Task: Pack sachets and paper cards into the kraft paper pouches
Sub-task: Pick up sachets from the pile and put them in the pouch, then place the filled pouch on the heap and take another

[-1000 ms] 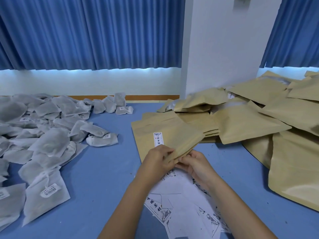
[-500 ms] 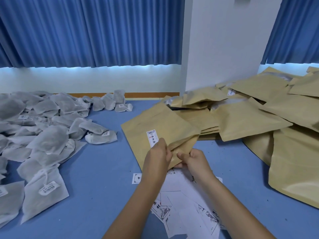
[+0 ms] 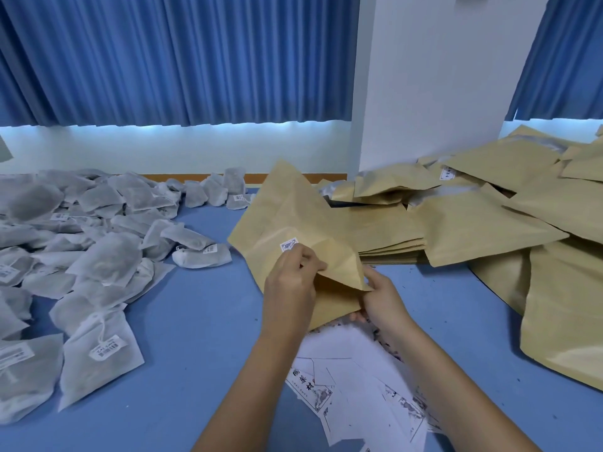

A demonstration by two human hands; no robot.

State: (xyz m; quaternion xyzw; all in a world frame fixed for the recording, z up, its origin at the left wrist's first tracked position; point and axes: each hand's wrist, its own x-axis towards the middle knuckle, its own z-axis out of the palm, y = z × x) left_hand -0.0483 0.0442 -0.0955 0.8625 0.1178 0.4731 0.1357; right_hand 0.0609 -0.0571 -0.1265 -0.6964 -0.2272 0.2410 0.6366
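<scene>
Since a second ago the kraft pouch (image 3: 293, 216) has come up off the pile and tipped: its far corner now points up toward the back of the table, and its mouth is pulled wider toward the person.

Left to right:
- **Left:** Loose white sachets (image 3: 107, 262) with tags are spread over the left of the blue table (image 3: 195, 337), a large pile, well apart from the hands. None is in hand.
- **Centre:** The left hand (image 3: 290, 282) pinches the pouch's upper lip between thumb and curled fingers, just beside a small white label (image 3: 288, 245).
- **Centre, lower lip:** The right hand (image 3: 381, 298) holds the lower lip. The thumb is on top and the fingers are tucked under the paper, mostly hidden. The two lips are held apart and the mouth gapes.
- **Below the hands:** Printed paper cards (image 3: 352, 380) lie scattered flat on the table. The pouch's near corner overlaps them.
- **Right of the held pouch:** A stack of flat pouches (image 3: 391, 236).
- **Far right:** A loose heap of pouches (image 3: 522, 197). Cannot tell if these are filled or empty.

Progress: the step looks like opening one pouch for loading. It appears empty, with no sachet or card going in yet. Judging by the sachet pile and the card spread, most of the packing is left.
</scene>
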